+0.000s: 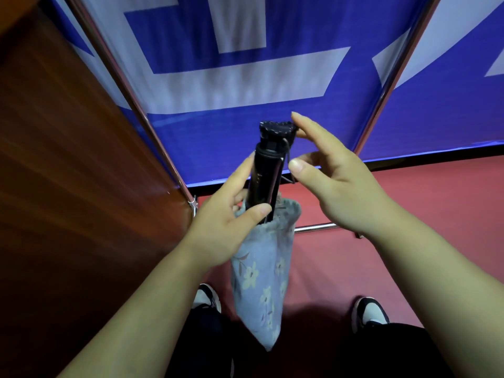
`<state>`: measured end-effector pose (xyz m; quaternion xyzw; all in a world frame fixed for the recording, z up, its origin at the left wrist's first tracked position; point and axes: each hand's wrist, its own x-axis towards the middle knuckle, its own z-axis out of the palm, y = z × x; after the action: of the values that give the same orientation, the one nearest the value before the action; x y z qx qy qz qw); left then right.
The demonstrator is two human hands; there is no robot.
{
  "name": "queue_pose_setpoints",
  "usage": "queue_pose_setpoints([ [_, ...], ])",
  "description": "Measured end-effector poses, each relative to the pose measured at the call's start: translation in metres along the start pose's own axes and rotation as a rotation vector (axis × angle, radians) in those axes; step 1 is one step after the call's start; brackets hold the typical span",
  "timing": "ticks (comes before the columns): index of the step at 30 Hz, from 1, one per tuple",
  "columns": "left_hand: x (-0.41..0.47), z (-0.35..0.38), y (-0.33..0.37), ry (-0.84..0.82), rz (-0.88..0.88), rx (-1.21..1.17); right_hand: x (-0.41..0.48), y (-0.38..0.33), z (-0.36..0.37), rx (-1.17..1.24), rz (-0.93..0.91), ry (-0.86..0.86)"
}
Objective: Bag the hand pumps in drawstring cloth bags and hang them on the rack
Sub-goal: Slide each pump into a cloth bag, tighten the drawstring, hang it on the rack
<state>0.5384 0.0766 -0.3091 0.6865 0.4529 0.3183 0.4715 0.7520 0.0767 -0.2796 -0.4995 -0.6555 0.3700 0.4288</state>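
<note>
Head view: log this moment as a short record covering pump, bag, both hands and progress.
hand pump: black, upright, lower part inside bag
cloth bag: blue-grey floral, mouth open, hanging down
left hand: grips pump at bag mouth
right hand: open, fingers by pump's top
progress: not fully bagged, not hung

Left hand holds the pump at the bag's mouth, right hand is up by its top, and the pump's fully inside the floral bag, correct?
Not fully: in the head view the pump is only partly in the floral bag, its upper part standing above the mouth. The left hand does hold it there; the right hand is by its top.
</note>
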Motion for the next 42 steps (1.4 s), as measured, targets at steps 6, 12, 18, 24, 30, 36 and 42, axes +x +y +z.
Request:
queue_pose_setpoints([
  [6, -0.001, 0.007, -0.004, -0.002, -0.027, -0.078, 0.003, -0.007, 0.000, 0.133, 0.030, 0.142],
  [12, -0.005, 0.014, -0.002, 0.171, 0.081, 0.156, -0.001, -0.004, 0.008, 0.211, 0.106, 0.160],
  [18, -0.004, 0.008, 0.003, 0.204, 0.193, 0.222, -0.003, 0.012, 0.011, 0.268, 0.146, 0.046],
  [24, 0.000, -0.003, 0.002, 0.246, 0.155, 0.052, -0.005, 0.040, 0.012, 0.230, 0.300, -0.146],
  [30, 0.002, -0.006, -0.001, 0.212, 0.137, 0.022, -0.006, 0.042, 0.019, 0.170, 0.248, -0.222],
  [36, 0.005, -0.011, -0.009, 0.241, 0.116, -0.045, -0.005, 0.041, 0.013, 0.222, 0.301, -0.223],
  [42, 0.008, -0.011, -0.010, 0.252, 0.082, -0.120, -0.003, 0.039, 0.008, 0.346, 0.308, -0.156],
])
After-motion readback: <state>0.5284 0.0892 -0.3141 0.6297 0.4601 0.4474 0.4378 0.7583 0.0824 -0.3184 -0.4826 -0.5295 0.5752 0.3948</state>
